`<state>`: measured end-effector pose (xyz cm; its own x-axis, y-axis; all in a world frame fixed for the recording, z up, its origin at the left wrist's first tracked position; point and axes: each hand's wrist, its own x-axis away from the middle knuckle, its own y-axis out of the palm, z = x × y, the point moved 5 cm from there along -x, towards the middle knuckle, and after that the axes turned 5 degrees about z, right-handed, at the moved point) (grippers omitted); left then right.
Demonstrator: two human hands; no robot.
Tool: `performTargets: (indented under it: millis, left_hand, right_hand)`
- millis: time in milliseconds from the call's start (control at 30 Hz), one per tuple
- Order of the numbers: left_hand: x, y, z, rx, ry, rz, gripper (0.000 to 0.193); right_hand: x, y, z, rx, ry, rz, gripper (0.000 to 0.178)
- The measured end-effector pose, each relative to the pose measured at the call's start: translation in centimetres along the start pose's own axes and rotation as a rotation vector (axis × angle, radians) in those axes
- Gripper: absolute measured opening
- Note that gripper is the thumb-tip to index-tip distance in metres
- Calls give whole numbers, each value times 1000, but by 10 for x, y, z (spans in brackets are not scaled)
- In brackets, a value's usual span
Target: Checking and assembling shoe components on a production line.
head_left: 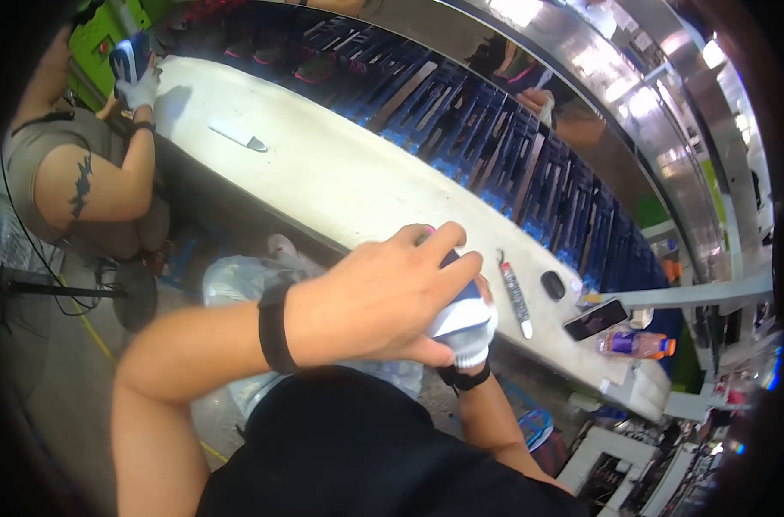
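A navy shoe with a white part is held up in front of my chest, over the near edge of the white table. My bare left hand, with a black band at the wrist, reaches across it. Its fingers bend over the top and its thumb lies along the near side. Beneath and behind the shoe is my right hand, in a white glove with a ribbed cuff. Most of its fingers are hidden, but some show at the shoe's far right side.
On the white table lie a white-handled tool, a slim marker-like tool, a black oval case, a phone and a bottle. Behind runs a blue slatted conveyor. A co-worker at left holds another shoe.
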<state>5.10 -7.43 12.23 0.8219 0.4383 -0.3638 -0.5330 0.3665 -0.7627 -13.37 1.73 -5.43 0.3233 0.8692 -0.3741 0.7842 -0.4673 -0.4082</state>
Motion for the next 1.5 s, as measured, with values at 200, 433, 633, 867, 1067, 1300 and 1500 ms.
performTargets:
  millis: [200,433,633,867,1067,1300,1500]
  left_hand:
    - [48,-3,-9,152,47,64,83]
    - [72,18,-51,-40,-173,194,87]
    - [78,15,-57,-121,-236,216,86]
    - [73,9,-48,-279,-189,172,91]
    - [73,5,-55,-330,-191,116,93]
    - [77,19,-59,-277,16,233,63]
    - [81,23,-53,-246,-14,249,55]
  right_hand:
    - [-14,7,-32,56,-457,197,55]
    - [-19,24,-42,140,-602,25,59]
    - [-7,45,-79,251,-579,37,57]
    - [-46,51,-96,334,-547,-188,43]
    - [-49,62,-95,217,-932,-307,33]
    - [-53,45,-78,-59,-588,-227,52]
    - [-68,20,-60,-22,-298,-290,90]
